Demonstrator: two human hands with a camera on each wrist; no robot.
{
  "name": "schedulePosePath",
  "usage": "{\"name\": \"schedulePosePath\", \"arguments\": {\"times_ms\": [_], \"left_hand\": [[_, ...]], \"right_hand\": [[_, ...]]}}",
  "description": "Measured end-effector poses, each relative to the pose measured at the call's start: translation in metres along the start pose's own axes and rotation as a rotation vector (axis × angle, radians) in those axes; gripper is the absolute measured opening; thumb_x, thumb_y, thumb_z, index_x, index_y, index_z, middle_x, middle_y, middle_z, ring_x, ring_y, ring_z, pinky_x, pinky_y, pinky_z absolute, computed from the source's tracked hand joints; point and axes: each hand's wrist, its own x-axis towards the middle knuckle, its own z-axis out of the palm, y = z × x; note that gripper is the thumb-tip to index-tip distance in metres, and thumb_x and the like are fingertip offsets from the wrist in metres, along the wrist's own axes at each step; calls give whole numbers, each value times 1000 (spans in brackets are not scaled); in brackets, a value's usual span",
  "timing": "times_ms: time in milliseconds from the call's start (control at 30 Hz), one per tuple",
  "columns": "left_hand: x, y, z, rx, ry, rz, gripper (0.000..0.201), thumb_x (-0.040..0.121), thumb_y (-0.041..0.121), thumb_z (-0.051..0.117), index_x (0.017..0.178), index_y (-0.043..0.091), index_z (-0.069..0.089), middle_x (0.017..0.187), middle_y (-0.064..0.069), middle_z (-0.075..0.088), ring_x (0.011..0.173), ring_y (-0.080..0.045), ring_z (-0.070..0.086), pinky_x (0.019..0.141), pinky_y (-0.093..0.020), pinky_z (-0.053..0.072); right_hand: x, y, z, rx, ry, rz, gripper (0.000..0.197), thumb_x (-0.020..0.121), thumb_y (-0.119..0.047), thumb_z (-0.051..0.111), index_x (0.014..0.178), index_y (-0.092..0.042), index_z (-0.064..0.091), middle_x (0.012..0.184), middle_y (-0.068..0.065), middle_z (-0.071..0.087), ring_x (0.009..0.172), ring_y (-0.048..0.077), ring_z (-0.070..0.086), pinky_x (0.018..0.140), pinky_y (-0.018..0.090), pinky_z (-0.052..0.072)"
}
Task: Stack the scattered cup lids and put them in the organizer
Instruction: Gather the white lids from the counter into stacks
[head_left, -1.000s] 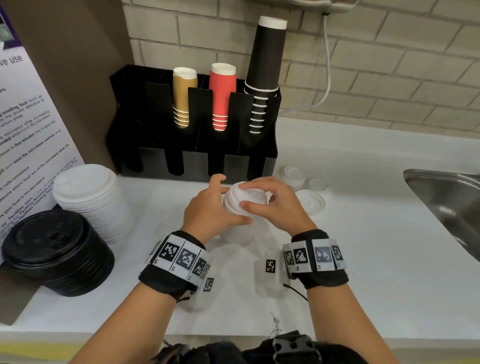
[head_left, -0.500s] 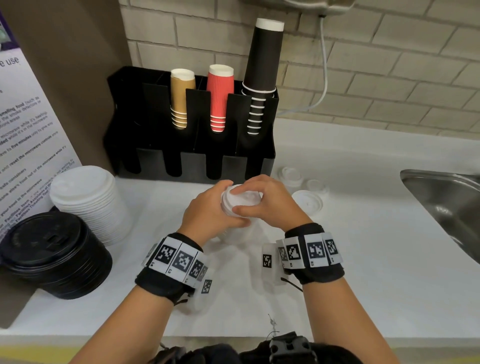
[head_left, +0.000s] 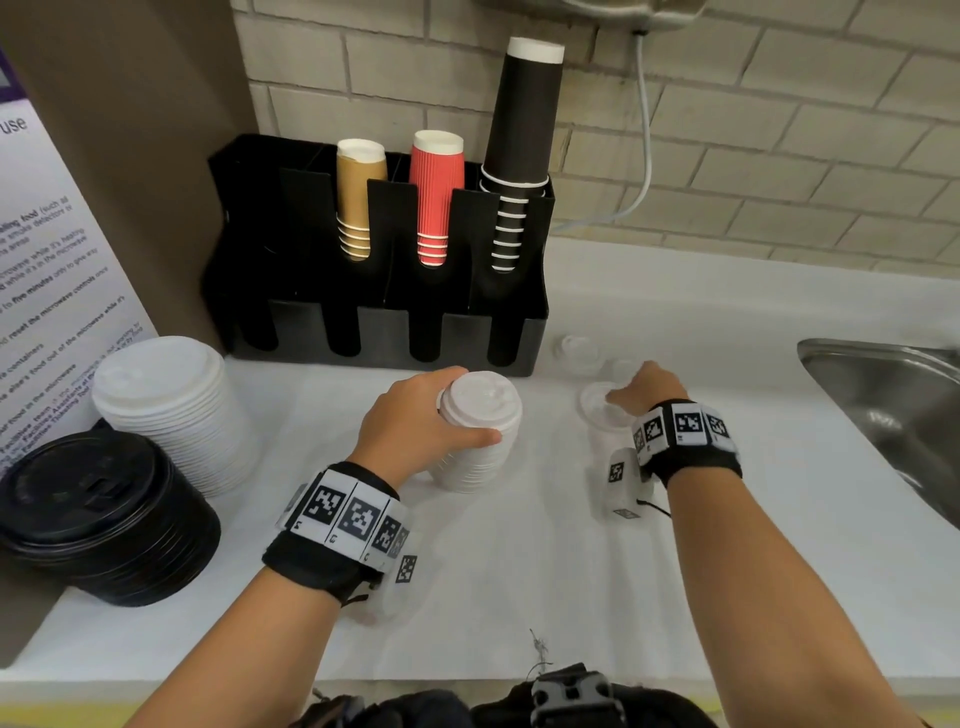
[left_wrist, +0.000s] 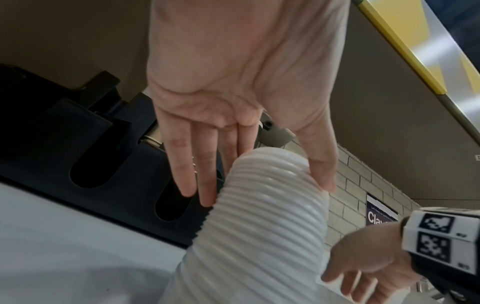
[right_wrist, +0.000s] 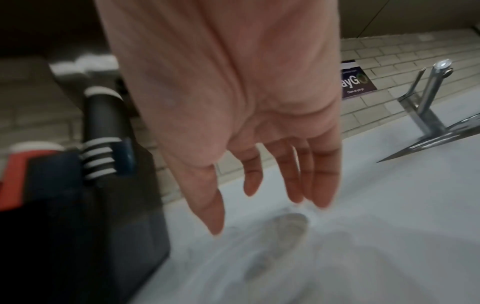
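Note:
A tall stack of small white lids (head_left: 480, 452) stands on the white counter in front of the black organizer (head_left: 374, 332). My left hand (head_left: 457, 410) grips the stack near its top, thumb on one side and fingers on the other; the left wrist view shows the ribbed stack (left_wrist: 259, 226) between them. My right hand (head_left: 631, 392) reaches over a single loose white lid (head_left: 597, 410) to the right of the stack. In the right wrist view its fingers (right_wrist: 298, 181) hang spread and relaxed just above that lid (right_wrist: 283, 226), holding nothing.
Two more loose lids (head_left: 576, 351) (head_left: 623, 366) lie behind the right hand. The organizer holds brown, red and black cup stacks. A wide white lid stack (head_left: 166, 410) and a black lid stack (head_left: 98, 519) sit at left. A steel sink (head_left: 893, 400) is at right.
My right hand has let go of the stack's top and moved right to the loose lid. My left hand still holds the stack, now alone.

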Motion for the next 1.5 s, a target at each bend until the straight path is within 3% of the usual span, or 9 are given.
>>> {"name": "schedulePosePath", "arguments": {"times_ms": [100,200,467,667,800,967,1133,1333,1500], "left_hand": [[0,-1,1,2,5,-2,58,67,49,82,119,35,61,112,11,66,107,-17,58,90,-44,52],[0,-2,1,6,8,-4,59,67,49,82,119,36,60,112,12,65,106,-16,58,89,-44,52],[0,-2,3,-2,35,0,60,66,48,84,119,34,60,113,10,65,107,-16,57,89,-43,52],[-1,-3,3,-34,48,8,62,63,50,85,117,37,60,107,12,66,101,-15,60,86,-43,54],[-2,-4,3,-46,62,8,64,62,50,85,116,33,55,107,14,62,100,-15,60,86,-43,54],[-3,-4,6,-40,81,17,65,62,51,85,116,33,53,104,17,57,95,-14,60,82,-40,55],[-5,-3,9,-16,154,56,66,59,54,83,114,30,58,103,15,53,91,-12,59,70,-28,50],[-5,-5,9,13,151,10,95,61,53,84,141,25,40,128,10,58,106,-16,60,83,-34,50],[-6,-4,8,15,149,28,74,60,48,86,124,28,53,114,12,59,97,-15,61,78,-34,52]], "right_hand": [[6,5,7,52,4,35,45,87,-8,64,127,5,47,125,22,59,113,36,58,83,37,48],[5,4,7,149,55,12,43,90,-3,58,129,6,43,128,24,55,116,38,55,91,39,48],[-69,-41,1,564,244,-530,7,86,-13,62,83,-11,56,89,7,63,86,27,63,78,42,55],[-104,-52,13,719,-78,-820,13,94,-22,59,93,-20,46,105,4,60,95,15,60,78,21,47],[-106,-51,22,665,-114,-835,26,97,-28,54,121,-19,53,116,-7,57,111,10,52,91,9,41],[-105,-51,21,615,-164,-843,27,95,-30,57,121,-21,56,118,-1,60,114,18,53,99,42,46],[-108,-50,21,470,-77,-929,40,82,-31,74,119,-32,60,123,-4,57,116,12,47,97,29,43],[-114,-57,18,409,-73,-937,42,81,-29,76,121,-31,64,123,-2,51,117,14,46,102,29,39],[-115,-62,18,355,-82,-924,41,80,-29,76,119,-31,65,125,-1,49,118,16,44,100,26,36]]}}
